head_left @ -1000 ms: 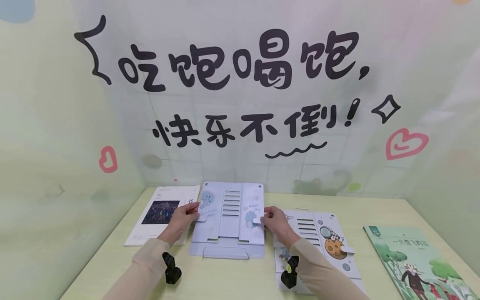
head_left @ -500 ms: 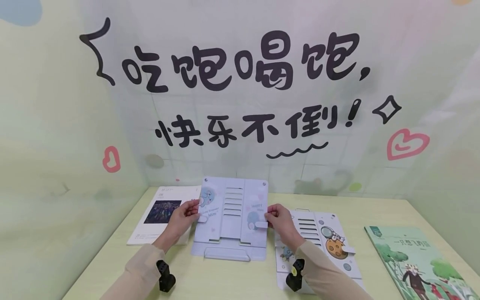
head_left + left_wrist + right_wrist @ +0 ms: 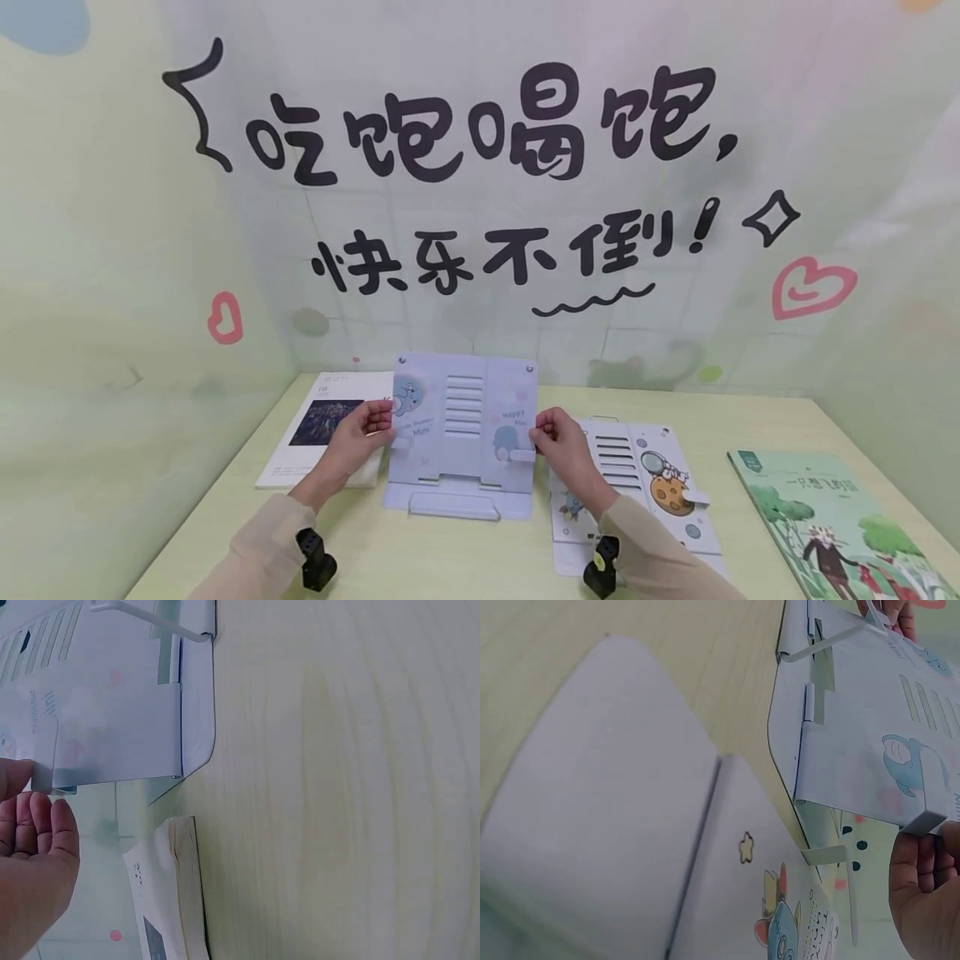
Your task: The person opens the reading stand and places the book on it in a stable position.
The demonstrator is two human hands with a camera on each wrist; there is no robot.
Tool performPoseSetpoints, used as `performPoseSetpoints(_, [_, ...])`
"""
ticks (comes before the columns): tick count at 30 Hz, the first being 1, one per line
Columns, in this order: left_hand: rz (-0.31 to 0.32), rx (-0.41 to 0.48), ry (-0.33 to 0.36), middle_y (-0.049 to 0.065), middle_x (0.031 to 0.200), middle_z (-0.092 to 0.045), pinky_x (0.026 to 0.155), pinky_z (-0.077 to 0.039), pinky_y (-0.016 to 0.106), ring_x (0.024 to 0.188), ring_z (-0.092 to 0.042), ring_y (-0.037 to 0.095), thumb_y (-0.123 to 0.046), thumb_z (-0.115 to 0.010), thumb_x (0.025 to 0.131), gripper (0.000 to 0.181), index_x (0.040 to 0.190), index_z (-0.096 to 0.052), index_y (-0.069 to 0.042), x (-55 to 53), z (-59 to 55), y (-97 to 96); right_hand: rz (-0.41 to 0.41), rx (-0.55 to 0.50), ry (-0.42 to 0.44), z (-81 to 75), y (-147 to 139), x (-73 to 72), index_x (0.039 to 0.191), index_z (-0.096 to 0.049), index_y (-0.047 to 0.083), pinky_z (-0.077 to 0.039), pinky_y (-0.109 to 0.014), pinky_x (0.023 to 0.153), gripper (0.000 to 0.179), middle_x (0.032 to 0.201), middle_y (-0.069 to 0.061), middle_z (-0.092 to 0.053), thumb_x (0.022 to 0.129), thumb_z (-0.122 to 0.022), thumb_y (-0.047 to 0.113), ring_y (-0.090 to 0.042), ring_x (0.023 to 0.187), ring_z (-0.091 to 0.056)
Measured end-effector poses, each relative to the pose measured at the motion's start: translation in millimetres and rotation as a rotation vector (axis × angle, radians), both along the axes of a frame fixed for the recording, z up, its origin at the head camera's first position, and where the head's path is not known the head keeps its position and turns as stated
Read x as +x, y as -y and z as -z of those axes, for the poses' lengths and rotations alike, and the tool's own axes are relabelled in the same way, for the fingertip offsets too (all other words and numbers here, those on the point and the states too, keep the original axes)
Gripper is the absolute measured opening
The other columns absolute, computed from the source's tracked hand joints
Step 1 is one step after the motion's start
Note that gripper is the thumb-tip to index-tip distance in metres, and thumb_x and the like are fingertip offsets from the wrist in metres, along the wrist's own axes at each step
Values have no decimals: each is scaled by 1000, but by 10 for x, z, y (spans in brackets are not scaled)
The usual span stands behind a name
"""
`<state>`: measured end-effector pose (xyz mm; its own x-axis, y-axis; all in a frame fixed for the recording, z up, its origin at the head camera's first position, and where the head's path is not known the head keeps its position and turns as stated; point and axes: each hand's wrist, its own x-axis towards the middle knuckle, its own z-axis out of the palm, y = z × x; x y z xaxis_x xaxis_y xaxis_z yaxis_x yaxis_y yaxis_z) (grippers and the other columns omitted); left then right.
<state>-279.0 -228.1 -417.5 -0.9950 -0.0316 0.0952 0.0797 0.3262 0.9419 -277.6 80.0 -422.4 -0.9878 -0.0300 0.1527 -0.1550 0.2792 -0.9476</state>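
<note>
So we had the pale lilac, slotted book stand with blue cartoon creatures (image 3: 462, 454) in the lower middle of the frame, its flat base (image 3: 516, 505) on the pale yellow wooden table (image 3: 450, 558) and the slotted panel tilted up. Our left hand (image 3: 352, 446) pinched its left edge, thumb and fingers clamped there; our right hand (image 3: 567, 454) had curled fingers gripping the right edge by the little tab (image 3: 522, 456).

We couldn't see behind the panel, so no clue whether any prop held it. If nothing did, letting go could've dropped it, maybe nipping a finger. Lifting harder on one side might've twisted it or skidded the base. Our right hand was also close to the white astronaut-print stand (image 3: 637, 525) at lower right, so a careless elbow-out move could've shoved it. Same deal with the white paperback with a dark cover photo (image 3: 324, 422), left of centre.
</note>
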Motion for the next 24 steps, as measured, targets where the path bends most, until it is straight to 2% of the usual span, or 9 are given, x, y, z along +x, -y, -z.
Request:
performPoseSetpoints(3, [-13,-12,-30,18,112,-56,75,-45,13,96,-52,15,5,-60,86,38,123,-49,6,17,-33,6,3,36,-24,1,-12,11,96,-53,-2,-52,-22,64,8,84,-9,-55,88,-57,-3,-15,74,-51])
performPoseSetpoints(6, [-92,-40,-134,19,110,-58,73,-45,10,91,-54,12,2,-61,87,35,121,-53,5,16,-109,-10,5,46,-41,12,-23,24,95,-53,-2,-52,-22,63,8,85,-9,-56,88,-57,-3,-15,74,-51])
performPoseSetpoints(9, [-187,-107,-339,18,107,-61,76,-49,13,91,-57,15,2,-63,84,32,116,-58,3,1,-287,-100,13,43,-54,22,-37,42,95,-54,-2,-52,-22,62,8,85,-10,-57,88,-58,-3,-15,73,-51])
performPoseSetpoints(11, [-205,-163,-498,17,106,-62,79,-53,23,93,-59,21,3,-65,83,30,112,-61,2,-14,-445,-210,24,38,-62,23,-48,49,94,-54,-1,-52,-22,62,8,85,-10,-57,87,-58,-3,-15,73,-51])
performPoseSetpoints(13, [-171,-224,-651,17,105,-63,83,-53,35,95,-60,26,5,-67,80,29,109,-63,2,-37,-595,-355,36,35,-70,22,-57,53,95,-54,-1,-52,-21,62,8,85,-9,-58,87,-58,-3,-15,73,-51])
performPoseSetpoints(15, [-106,-280,-753,16,106,-63,86,-51,43,98,-59,29,5,-68,80,29,108,-64,1,-67,-707,-515,51,25,-69,20,-61,58,95,-55,0,-51,-20,61,8,85,-9,-58,87,-58,-3,-14,74,-51])
performPoseSetpoints(17, [-42,-343,-794,14,107,-64,88,-49,44,101,-59,28,2,-68,80,28,108,-64,-1,-100,-779,-676,57,20,-77,20,-58,71,94,-55,-1,-50,-19,60,8,85,-9,-58,87,-59,-2,-14,74,-51])
performPoseSetpoints(19, [13,-397,-788,12,110,-64,91,-47,42,105,-59,27,-2,-68,82,28,110,-64,-3,-125,-810,-820,56,13,-88,22,-47,92,94,-55,-1,-49,-18,60,8,84,-9,-59,87,-59,-2,-13,73,-51])
performPoseSetpoints(24, [56,-506,-736,10,111,-65,96,-45,41,107,-58,26,-10,-68,85,25,109,-65,-5,-166,-809,-1055,31,1,-124,32,-8,160,92,-55,-1,-49,-17,60,8,82,-9,-59,86,-61,-2,-12,72,-52])
